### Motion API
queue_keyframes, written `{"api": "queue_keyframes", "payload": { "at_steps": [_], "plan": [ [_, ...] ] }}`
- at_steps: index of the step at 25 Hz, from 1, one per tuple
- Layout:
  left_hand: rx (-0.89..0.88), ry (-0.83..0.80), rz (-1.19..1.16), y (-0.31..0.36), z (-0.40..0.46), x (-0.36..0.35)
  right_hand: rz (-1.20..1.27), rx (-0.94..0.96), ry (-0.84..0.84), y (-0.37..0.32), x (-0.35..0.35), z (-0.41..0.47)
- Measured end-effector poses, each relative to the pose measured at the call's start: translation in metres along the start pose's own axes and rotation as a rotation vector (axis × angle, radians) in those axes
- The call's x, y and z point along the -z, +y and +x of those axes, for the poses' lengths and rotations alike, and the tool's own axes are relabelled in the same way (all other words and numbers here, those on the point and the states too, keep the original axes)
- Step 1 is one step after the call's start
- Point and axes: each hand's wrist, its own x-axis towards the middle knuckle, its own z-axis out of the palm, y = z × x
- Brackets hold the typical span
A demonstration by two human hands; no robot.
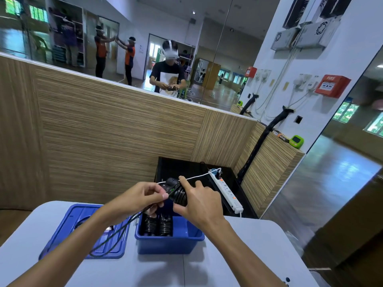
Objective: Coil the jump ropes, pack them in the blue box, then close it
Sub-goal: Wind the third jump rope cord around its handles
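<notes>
1. One blue box [169,243] stood open on the pale table [238,255], and one blue lid [83,230] lay flat just to its left, off the box.
2. Two coiled black jump ropes [158,225] sat side by side in the left part of the box; the right part showed bare blue floor.
3. A third jump rope [179,195] was held above the box, most of it wound into a tight black coil.
4. Its loose tail [116,235] hung down leftward from the hands, crossing over the lid and drooping toward the table.
5. Behind the table, a white power strip [228,190] lay on a dark low surface, with one thin white cable [199,176] running from it past the fingers, so it partly crossed the view of the coil.
6. A wood-grain partition [114,131] rose beyond, with a mirror above it.
7. The left hand [143,195] was mostly closed, thumb and fingertips pinching the rope just beside the coil.
8. The right hand [199,206] was curled around the coil, thumb underneath and fingers over it, the index finger raised and partly extended along the top.
9. Both forearms reached over the table, hiding part of the box's near rim and the lid's right edge.
</notes>
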Motion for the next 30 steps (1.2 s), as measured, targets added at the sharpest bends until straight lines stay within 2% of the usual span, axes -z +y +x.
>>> {"api": "queue_keyframes", "payload": {
  "at_steps": [1,3,5,7,8,9,10,13,18,20,21,24,27,28,30],
  "plan": [
    [0.058,-0.078,-0.123,-0.001,-0.001,0.002,-0.002,0.002,-0.012,-0.001,-0.001,0.001],
    [0.119,-0.215,-0.087,-0.001,-0.001,0.003,0.003,0.010,-0.041,-0.003,-0.004,0.001],
    [0.024,-0.213,0.310,0.003,0.000,-0.004,0.029,0.014,-0.055,-0.004,-0.009,-0.002],
    [-0.149,-0.067,0.845,0.003,-0.001,-0.013,0.062,0.002,-0.042,-0.006,-0.012,-0.004],
    [-0.209,0.020,1.009,0.002,-0.001,-0.017,0.081,-0.001,-0.026,-0.005,-0.011,-0.004],
    [-0.258,0.106,1.052,0.000,-0.001,-0.019,0.093,-0.004,-0.010,-0.004,-0.011,-0.003],
    [-0.293,0.171,0.990,-0.006,-0.001,-0.019,0.097,-0.004,0.009,-0.003,-0.011,-0.002],
    [-0.263,0.322,0.501,-0.019,-0.005,-0.026,0.098,-0.022,0.041,0.001,-0.010,-0.003],
    [-0.198,0.401,0.230,-0.031,-0.013,-0.059,0.070,-0.058,0.038,0.002,-0.011,-0.001],
    [-0.159,0.431,0.240,-0.032,-0.013,-0.062,0.067,-0.066,0.023,0.004,-0.013,-0.001],
    [-0.157,0.459,0.318,-0.031,-0.012,-0.063,0.070,-0.072,0.017,0.005,-0.014,-0.003],
    [-0.156,0.525,0.737,-0.023,-0.013,-0.063,0.101,-0.109,0.009,0.005,-0.017,-0.006],
    [-0.120,0.489,0.966,-0.017,-0.012,-0.066,0.112,-0.133,-0.003,0.007,-0.018,-0.004],
    [-0.096,0.442,0.949,-0.015,-0.011,-0.066,0.119,-0.136,-0.006,0.008,-0.019,-0.004],
    [-0.051,0.352,0.693,-0.013,-0.008,-0.068,0.138,-0.143,-0.017,0.008,-0.021,-0.003]
  ]
}}
